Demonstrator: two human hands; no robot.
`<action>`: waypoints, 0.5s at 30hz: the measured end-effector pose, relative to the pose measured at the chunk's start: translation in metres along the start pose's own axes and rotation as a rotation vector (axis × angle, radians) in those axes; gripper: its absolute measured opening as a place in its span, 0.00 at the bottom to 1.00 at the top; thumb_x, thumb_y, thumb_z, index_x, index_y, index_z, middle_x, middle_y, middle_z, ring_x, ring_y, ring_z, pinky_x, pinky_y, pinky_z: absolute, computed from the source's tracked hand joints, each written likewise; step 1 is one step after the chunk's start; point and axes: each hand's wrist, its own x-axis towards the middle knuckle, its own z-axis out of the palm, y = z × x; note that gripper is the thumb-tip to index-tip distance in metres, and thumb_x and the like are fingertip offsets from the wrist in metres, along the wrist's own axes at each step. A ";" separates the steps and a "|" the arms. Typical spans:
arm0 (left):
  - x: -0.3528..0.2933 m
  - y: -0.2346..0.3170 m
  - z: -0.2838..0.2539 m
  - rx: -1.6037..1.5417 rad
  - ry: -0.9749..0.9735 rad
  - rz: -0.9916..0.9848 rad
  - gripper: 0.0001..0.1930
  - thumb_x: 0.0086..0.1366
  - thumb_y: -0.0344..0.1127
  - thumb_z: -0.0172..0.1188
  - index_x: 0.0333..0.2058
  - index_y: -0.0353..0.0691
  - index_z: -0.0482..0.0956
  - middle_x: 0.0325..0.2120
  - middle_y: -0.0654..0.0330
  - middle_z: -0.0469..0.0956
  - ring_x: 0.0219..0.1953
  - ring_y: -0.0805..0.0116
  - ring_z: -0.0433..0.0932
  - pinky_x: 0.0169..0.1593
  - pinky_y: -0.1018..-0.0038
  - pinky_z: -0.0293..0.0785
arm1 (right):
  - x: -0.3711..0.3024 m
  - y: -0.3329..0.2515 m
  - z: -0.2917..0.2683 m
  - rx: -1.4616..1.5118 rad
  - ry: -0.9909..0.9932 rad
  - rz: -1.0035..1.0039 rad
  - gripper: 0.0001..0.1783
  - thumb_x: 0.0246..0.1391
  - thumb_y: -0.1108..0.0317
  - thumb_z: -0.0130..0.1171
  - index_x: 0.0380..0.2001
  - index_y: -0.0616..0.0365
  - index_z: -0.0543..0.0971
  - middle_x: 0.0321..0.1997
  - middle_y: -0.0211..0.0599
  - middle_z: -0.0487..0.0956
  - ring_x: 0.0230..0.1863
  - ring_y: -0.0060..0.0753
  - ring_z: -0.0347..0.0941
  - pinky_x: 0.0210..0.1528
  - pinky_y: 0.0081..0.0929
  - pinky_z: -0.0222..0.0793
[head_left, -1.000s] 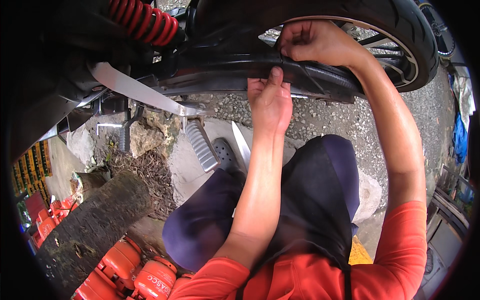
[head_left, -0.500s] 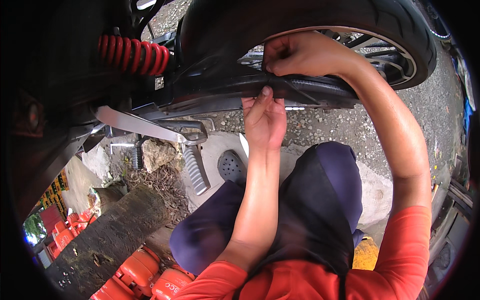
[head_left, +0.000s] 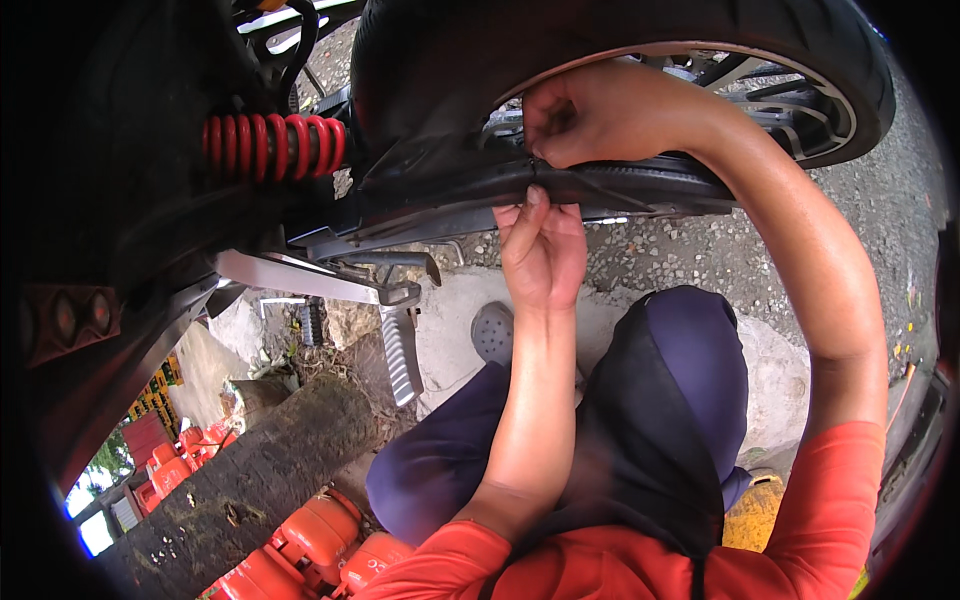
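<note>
A long black chain cover (head_left: 430, 212) runs alongside the rear wheel of a motorcycle, whose black tyre (head_left: 620, 25) fills the top of the view. From below, my left hand (head_left: 545, 262) grips this cover, palm up, with its thumb pressed on the outer face and its fingers hooked behind the lower edge. My right hand (head_left: 590, 115) reaches over between wheel and cover. Its fingers are curled closed at the cover's upper edge, just above the left thumb. A thin dark strand shows between the two hands; what the right fingertips hold is hidden.
To the left are a red shock spring (head_left: 272, 147) and a metal footrest (head_left: 400, 360) on a silver bracket (head_left: 300, 278). A log (head_left: 215, 510) lies lower left, with several orange-red gas cylinders (head_left: 320, 532) beside it. My grey clog (head_left: 492, 333) rests on concrete; gravel (head_left: 650, 255) lies beyond.
The whole view has shifted slightly, so the motorcycle and my arms sit a little further right and lower. Both hands keep their places on the cover, with little finger movement.
</note>
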 end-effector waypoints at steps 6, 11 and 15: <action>-0.001 0.001 -0.003 0.004 -0.034 0.008 0.20 0.67 0.24 0.54 0.57 0.39 0.69 0.58 0.59 0.71 0.61 0.65 0.66 0.67 0.65 0.60 | 0.003 0.005 0.003 0.015 -0.009 -0.004 0.13 0.45 0.61 0.61 0.32 0.57 0.81 0.29 0.31 0.82 0.32 0.24 0.77 0.39 0.24 0.70; -0.002 0.001 0.000 -0.001 -0.027 0.004 0.19 0.67 0.23 0.54 0.56 0.39 0.70 0.57 0.59 0.71 0.61 0.66 0.67 0.67 0.65 0.61 | 0.004 -0.004 0.000 -0.009 -0.004 0.066 0.13 0.41 0.61 0.62 0.27 0.59 0.80 0.23 0.33 0.78 0.29 0.27 0.74 0.35 0.27 0.68; -0.002 0.000 -0.001 -0.014 -0.034 0.001 0.19 0.67 0.23 0.53 0.56 0.38 0.71 0.57 0.59 0.72 0.61 0.66 0.67 0.67 0.66 0.61 | 0.005 -0.003 0.000 -0.029 -0.034 0.102 0.13 0.42 0.63 0.62 0.31 0.58 0.82 0.28 0.30 0.81 0.32 0.23 0.76 0.38 0.23 0.70</action>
